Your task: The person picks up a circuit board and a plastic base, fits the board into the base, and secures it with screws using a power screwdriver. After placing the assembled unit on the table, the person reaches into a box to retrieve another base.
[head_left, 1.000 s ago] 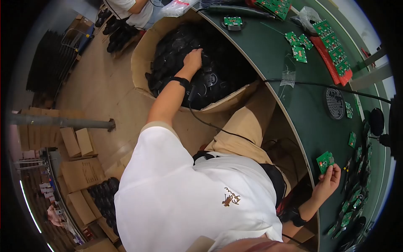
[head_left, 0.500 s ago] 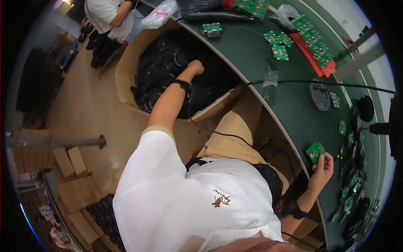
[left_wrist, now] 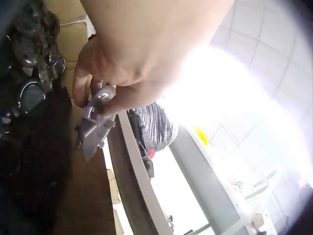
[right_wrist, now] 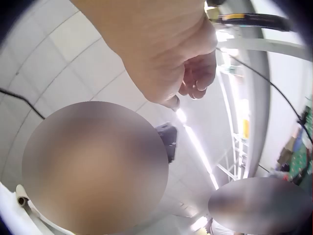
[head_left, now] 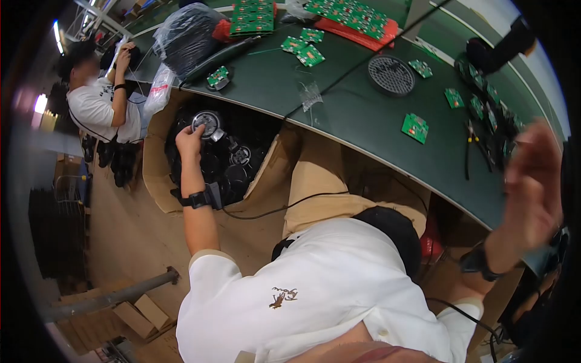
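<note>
My left hand (head_left: pixel 190 144) pinches a round black plastic housing (head_left: pixel 209 125) by its edge, above a cardboard box (head_left: pixel 158 166) full of similar dark parts (head_left: pixel 235 181). In the left wrist view the housing (left_wrist: pixel 93 128) looks glossy between thumb and fingers. My right hand (head_left: pixel 535 184), blurred by motion, is raised over the right end of the bench with nothing visible in it. Its fingers are loosely bent in the right wrist view. A green circuit board (head_left: pixel 415 127) lies on the green bench top (head_left: pixel 357 115), apart from both hands.
Black-handled pliers (head_left: pixel 475 148), a round black grille (head_left: pixel 391 75) and small loose boards (head_left: pixel 310 55) lie on the bench. Board panels (head_left: pixel 351 18) sit on red wrap at the back. A black cable (head_left: pixel 363 63) crosses above the bench. Another person (head_left: pixel 103 103) sits at far left.
My left hand has come up out of the box's parts with the housing. My right hand has let go of the circuit board on the bench and risen. The head view has turned.
</note>
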### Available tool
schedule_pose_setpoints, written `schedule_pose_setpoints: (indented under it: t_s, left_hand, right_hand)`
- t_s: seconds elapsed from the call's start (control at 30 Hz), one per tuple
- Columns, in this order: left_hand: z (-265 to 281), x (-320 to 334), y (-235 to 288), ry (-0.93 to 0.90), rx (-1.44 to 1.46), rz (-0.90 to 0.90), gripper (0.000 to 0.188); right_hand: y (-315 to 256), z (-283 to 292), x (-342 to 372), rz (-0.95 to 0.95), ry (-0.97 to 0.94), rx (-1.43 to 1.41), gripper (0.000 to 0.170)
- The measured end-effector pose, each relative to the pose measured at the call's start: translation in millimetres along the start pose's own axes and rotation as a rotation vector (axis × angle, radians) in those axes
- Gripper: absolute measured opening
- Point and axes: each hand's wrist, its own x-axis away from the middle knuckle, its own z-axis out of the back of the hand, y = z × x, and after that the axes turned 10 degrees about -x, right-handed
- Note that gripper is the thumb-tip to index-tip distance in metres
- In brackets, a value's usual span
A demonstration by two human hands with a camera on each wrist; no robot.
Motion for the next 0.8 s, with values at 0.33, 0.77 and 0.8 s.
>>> schedule_pose_setpoints:
  t_s: [0.33, 0.77, 0.8]
  left_hand:
    - [-48, 179, 203, -0.752, 0.545, -0.219, 0.034]
    - [-211, 199, 256, -0.246, -0.484, -0.949, 0.061]
    - [-203, 200, 259, -0.206, -0.503, -0.972, 0.057]
  right_hand:
    - [-33, 37, -22, 0.404, -0.194, -0.227, 0.072]
    - [-9, 45, -9, 0.335, -0.129, -0.156, 0.067]
    - [-9, 47, -9, 0.335, -0.129, -0.155, 0.066]
